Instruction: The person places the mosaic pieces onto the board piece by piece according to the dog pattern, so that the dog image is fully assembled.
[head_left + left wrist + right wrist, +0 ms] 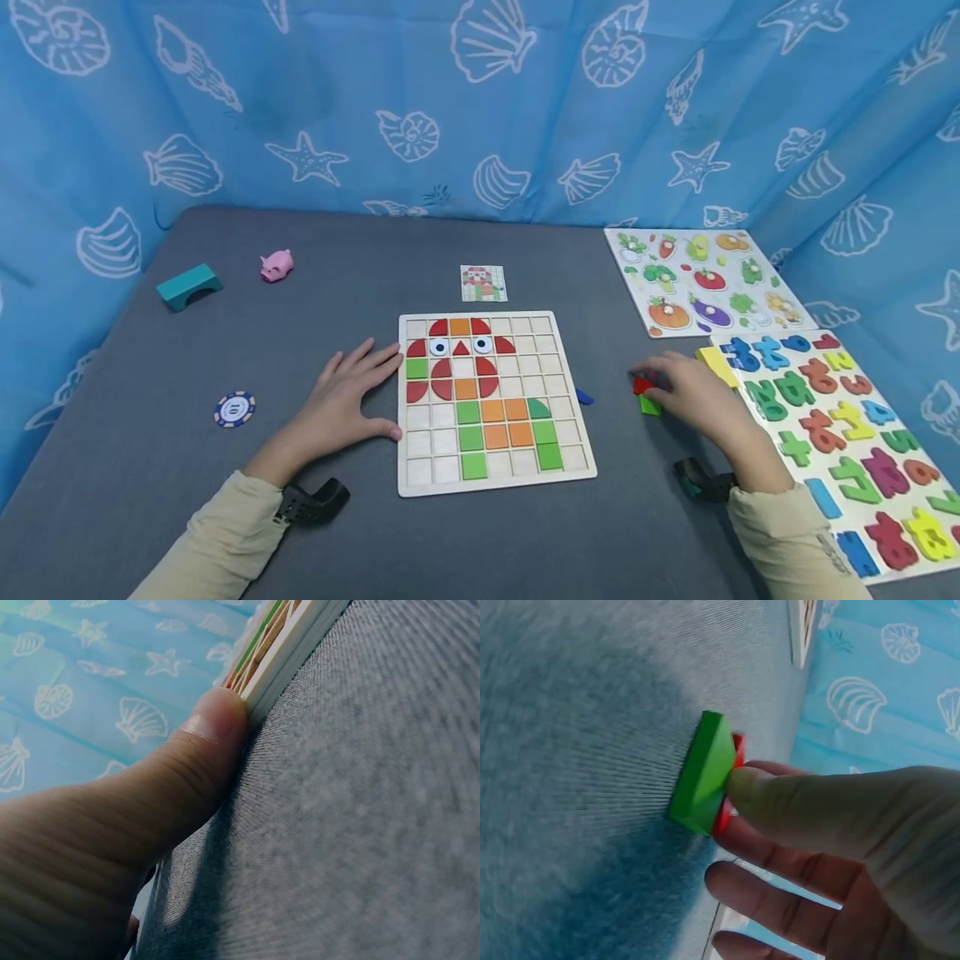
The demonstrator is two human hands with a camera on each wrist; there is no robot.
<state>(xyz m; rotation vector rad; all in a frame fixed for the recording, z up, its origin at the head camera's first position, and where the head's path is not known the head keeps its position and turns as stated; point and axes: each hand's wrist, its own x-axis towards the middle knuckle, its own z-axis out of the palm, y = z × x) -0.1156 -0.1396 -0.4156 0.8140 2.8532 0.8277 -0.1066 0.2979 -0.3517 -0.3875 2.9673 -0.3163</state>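
The left hand [341, 408] rests at the left edge of a wooden grid board [435, 481], fingers spread and thumb touching the rim. In the left wrist view the thumb [214, 724] presses against the board's side. Red, orange and green tiles and two eye tiles fill part of the grid. Right of the board, the right hand [686, 392] pinches a small red piece [642, 385] between thumb and fingers. A green tile [705, 776] lies against that red piece, by the thumb tip; whether it is gripped too is unclear.
Beyond the board lies a small pattern card [483, 283]. A vegetable puzzle [637, 292] and a number puzzle [806, 492] take up the right side, near a yellow block [716, 367]. A blue piece [584, 397], teal block [189, 287], pink pig [277, 266] and chip [235, 409] lie around.
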